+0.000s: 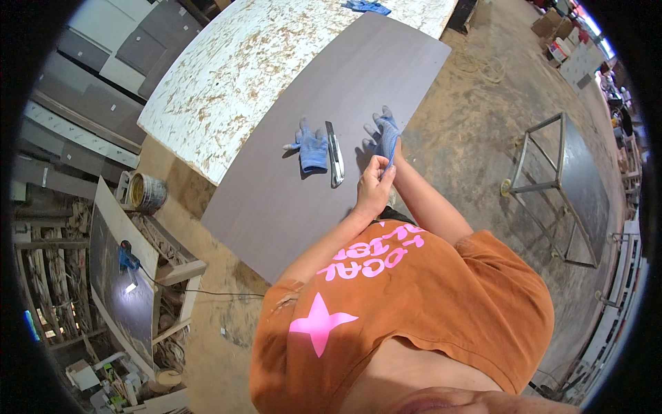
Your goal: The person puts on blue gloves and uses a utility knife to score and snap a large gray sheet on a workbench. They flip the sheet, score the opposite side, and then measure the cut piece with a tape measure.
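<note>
A blue work glove with grey fingertips (383,135) covers my right hand (387,131), whose fingers are spread above the grey-brown panel (289,200). My left hand (374,185) is closed on the cuff of that glove at the right wrist. A second blue glove (314,153) lies flat on the panel, left of my hands. Between it and my hands rests a utility knife (336,160), silver with a dark end, its length pointing away from me.
The panel lies over a white, brown-smeared board (214,83). More blue gloves (369,7) lie at its far edge. At left are a bucket (147,192) and a blue corded power tool (127,259) on another board. A metal-framed table (579,193) stands at right.
</note>
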A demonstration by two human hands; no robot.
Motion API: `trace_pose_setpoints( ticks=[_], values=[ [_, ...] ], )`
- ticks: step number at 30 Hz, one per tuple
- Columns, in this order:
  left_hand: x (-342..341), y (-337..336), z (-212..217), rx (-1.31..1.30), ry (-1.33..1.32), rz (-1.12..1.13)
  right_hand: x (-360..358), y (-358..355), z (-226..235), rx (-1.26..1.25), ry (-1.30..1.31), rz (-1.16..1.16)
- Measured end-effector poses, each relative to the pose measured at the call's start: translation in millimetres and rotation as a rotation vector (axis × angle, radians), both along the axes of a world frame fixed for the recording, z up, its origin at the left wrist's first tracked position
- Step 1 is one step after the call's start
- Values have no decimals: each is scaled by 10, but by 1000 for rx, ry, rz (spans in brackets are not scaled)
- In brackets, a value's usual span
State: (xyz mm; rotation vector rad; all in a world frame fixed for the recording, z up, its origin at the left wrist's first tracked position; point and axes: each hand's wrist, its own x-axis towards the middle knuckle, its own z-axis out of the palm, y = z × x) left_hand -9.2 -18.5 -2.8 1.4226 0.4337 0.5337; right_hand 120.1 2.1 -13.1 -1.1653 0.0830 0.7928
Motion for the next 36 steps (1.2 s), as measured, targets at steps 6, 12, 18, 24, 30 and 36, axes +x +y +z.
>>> trace_pose_setpoints(
  ticks=[6, 12, 18, 24, 30, 36],
  values=[
    [-22, -68, 26, 81, 57, 27, 176, -21, -439, 30, 255, 134],
    [-139, -116, 91, 211, 117, 24, 55, 52, -101, 57, 422, 250],
    [-261, 168, -67, 206, 115, -3, 9, 62, -157, -33, -105, 386],
    [-601, 1114, -489, 1185, 584, 387, -47, 23, -584, -283, -592, 588],
    [-595, 1468, -626, 568, 609, 520, -484, 73, -381, -282, -368, 733],
    [-384, 998, -309, 331, 310, 539, -658, 189, -108, -123, -344, 402]
  ],
)
